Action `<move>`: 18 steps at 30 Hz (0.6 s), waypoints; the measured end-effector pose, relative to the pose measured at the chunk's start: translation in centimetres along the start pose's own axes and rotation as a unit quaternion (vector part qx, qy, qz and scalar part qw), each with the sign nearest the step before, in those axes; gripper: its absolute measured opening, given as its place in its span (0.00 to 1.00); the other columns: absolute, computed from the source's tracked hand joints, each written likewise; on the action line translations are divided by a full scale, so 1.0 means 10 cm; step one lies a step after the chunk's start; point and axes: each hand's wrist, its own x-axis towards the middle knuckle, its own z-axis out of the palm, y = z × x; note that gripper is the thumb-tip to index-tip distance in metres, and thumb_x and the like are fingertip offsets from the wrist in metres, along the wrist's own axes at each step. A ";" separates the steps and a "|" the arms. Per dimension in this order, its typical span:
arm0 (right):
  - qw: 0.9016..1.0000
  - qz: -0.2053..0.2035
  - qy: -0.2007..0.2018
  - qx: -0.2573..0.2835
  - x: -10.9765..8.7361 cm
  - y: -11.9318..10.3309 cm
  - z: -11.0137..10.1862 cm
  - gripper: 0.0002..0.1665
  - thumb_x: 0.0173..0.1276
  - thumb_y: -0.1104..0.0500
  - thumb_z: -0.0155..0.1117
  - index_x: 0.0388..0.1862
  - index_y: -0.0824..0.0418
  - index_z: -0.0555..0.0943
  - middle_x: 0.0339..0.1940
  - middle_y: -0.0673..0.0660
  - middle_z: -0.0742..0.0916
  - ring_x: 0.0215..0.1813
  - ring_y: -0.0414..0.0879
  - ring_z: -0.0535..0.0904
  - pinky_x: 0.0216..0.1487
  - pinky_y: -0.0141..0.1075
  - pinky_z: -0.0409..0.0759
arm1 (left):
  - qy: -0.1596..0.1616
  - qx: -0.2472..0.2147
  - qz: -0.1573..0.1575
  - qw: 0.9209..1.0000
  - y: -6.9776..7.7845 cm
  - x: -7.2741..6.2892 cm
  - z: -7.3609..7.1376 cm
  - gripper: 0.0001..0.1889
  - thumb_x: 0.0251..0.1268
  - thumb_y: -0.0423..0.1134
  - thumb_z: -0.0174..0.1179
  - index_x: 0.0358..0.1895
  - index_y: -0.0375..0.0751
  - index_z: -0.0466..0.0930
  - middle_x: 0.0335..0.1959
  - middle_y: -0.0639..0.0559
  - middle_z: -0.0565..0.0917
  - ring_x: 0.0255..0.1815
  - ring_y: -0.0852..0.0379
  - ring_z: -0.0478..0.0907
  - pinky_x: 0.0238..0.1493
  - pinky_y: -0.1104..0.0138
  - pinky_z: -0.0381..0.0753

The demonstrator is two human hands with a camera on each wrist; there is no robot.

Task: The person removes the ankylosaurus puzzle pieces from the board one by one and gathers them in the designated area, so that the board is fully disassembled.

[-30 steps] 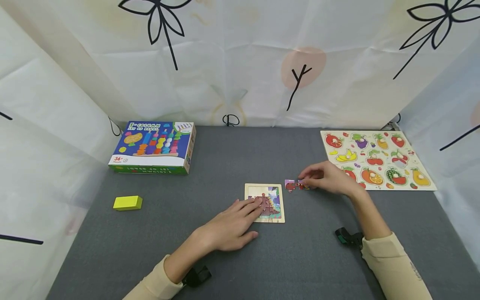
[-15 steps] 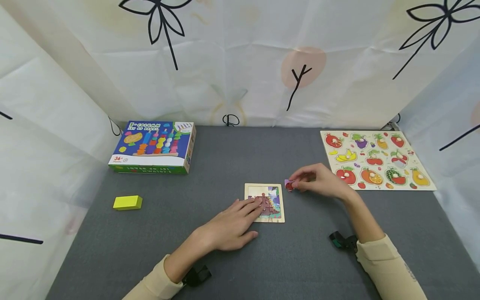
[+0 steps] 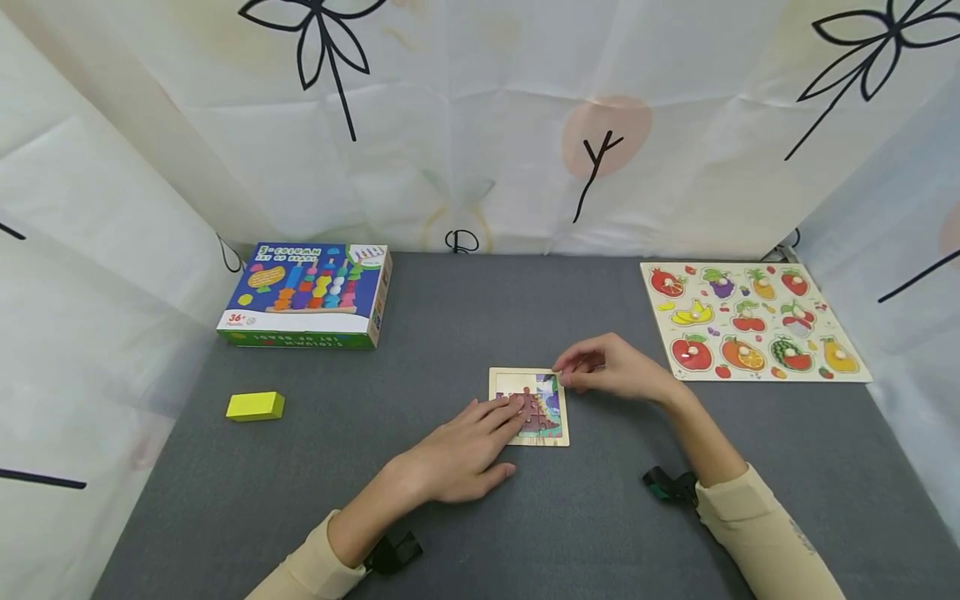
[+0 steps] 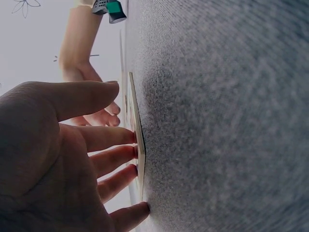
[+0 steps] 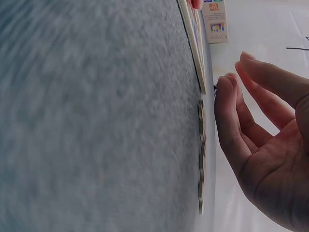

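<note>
My left hand (image 3: 468, 454) lies flat with its fingers spread. In the left wrist view, its fingertips (image 4: 129, 137) press on a small wooden jigsaw board (image 3: 558, 439). Part of a brownish picture shows beside the fingers; the rest is covered by them. My right hand (image 3: 611, 367) hovers at the board's upper right corner with bent fingers. Between its thumb (image 5: 260, 70) and forefinger the right wrist view shows a gap with nothing in it. Below that hand a row of puzzle pieces (image 5: 202, 159) lies edge-on on the table, hidden by the hand in the head view.
At the back left stands a blue bead-toy box (image 3: 303, 287), with a yellow block (image 3: 255, 406) nearer the front. A fruit puzzle board (image 3: 750, 321) lies at the back right of the grey table (image 3: 480, 550). White printed cloth (image 3: 465, 150) hangs around it.
My right hand has moved left over the loose puzzle pieces to the small board's corner, covering the pieces from the head view. My left hand has stayed on the board.
</note>
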 end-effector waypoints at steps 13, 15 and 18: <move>0.999 -0.002 -0.039 -0.036 0.18 -0.07 0.15 0.10 0.76 0.65 0.70 0.52 0.67 0.90 0.38 0.59 0.93 0.36 0.37 0.84 0.40 0.30 0.84 | 0.005 0.004 0.003 1.000 -0.01 0.00 0.01 0.37 0.85 0.50 0.58 0.88 0.42 0.58 0.91 0.49 0.57 0.92 0.48 0.54 0.89 0.44 0.59; 0.998 -0.004 -0.044 -0.051 0.20 -0.08 0.15 0.09 0.77 0.65 0.70 0.51 0.66 0.90 0.37 0.58 0.93 0.35 0.37 0.84 0.39 0.30 0.84 | 0.005 0.003 0.003 1.000 -0.01 0.00 0.01 0.37 0.85 0.50 0.58 0.88 0.42 0.58 0.91 0.49 0.57 0.92 0.48 0.54 0.89 0.44 0.59; 0.997 -0.005 -0.049 -0.067 0.22 -0.09 0.16 0.07 0.77 0.65 0.70 0.49 0.66 0.91 0.35 0.57 0.93 0.35 0.38 0.85 0.39 0.30 0.84 | 0.003 0.004 0.001 1.000 -0.01 0.00 0.01 0.37 0.85 0.50 0.58 0.88 0.43 0.58 0.91 0.49 0.57 0.92 0.48 0.53 0.90 0.44 0.58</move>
